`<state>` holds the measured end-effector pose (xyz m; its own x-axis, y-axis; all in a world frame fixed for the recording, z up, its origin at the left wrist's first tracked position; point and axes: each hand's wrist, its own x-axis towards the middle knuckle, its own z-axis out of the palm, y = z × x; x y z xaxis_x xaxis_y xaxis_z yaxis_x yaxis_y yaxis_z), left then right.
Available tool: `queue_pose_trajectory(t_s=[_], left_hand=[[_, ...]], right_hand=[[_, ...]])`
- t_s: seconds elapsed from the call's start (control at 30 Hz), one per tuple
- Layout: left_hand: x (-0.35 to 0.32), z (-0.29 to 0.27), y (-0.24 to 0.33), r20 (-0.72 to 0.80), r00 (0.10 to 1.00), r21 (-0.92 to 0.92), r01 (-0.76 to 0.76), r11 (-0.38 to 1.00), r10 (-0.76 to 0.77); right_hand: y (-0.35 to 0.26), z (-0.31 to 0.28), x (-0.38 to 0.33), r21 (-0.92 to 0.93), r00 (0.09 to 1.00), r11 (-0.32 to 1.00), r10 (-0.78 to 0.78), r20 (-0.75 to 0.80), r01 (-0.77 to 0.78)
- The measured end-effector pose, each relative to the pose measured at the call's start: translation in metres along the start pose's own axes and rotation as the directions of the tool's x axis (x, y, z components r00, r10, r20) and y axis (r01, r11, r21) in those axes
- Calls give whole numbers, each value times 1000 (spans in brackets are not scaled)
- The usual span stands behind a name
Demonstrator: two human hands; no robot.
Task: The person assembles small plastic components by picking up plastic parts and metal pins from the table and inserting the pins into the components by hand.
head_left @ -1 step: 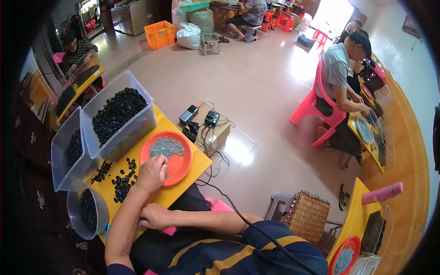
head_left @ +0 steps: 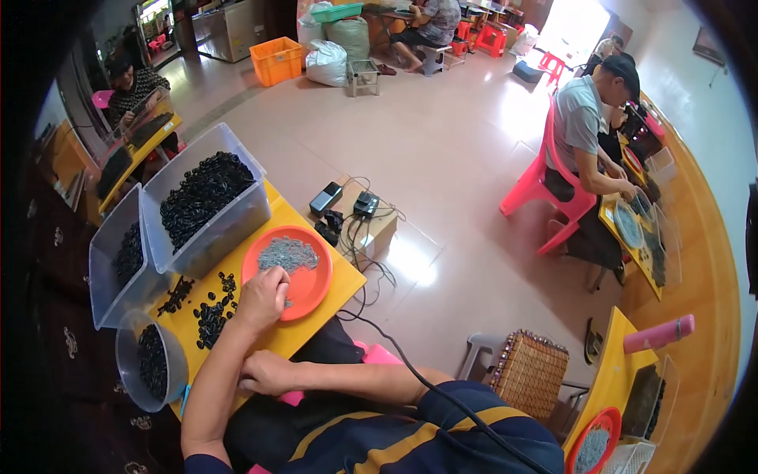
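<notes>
Orange dish (head_left: pixel 316 288) lay just right of the left hand (head_left: pixel 260 296), whose grip pinched small grey pins (head_left: pixel 288 253); the right hand (head_left: pixel 264 373) rested curled, nearer the body.

A round orange dish (head_left: pixel 312 288) lies flat on the yellow worktop (head_left: pixel 272 336), holding a heap of small grey metal pieces (head_left: pixel 286 253) toward its far side.

Pink chair (head_left: pixel 530 188); wicker stool (head_left: pixel 527 373)

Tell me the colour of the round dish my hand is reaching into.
Orange. The dish holds a heap of small grey pieces; the left hand rests at its rim. Head view shows it best.
</notes>
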<state>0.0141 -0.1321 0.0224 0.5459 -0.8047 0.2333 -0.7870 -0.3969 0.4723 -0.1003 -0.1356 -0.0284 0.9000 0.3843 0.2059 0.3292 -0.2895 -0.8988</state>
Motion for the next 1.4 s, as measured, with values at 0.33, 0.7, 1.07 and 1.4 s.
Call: queue_pose_trajectory(t_s=[0.33,0.7,1.07,1.4], left_hand=[[-19,-18,12,-80,991,-198,93,976,-111],[-110,-40,33,-348,880,-553,87,828,-324],[-192,-20,87,-556,719,-675,-97,731,-418],[-226,-9,97,-601,672,-670,-128,731,-433]], right_hand=[[28,13,11,81,986,985,-144,-80,151],[1,-28,-30,835,960,502,263,99,-224],[-42,-9,-70,947,964,219,173,200,-236],[-47,11,-76,938,947,196,203,247,-287]])
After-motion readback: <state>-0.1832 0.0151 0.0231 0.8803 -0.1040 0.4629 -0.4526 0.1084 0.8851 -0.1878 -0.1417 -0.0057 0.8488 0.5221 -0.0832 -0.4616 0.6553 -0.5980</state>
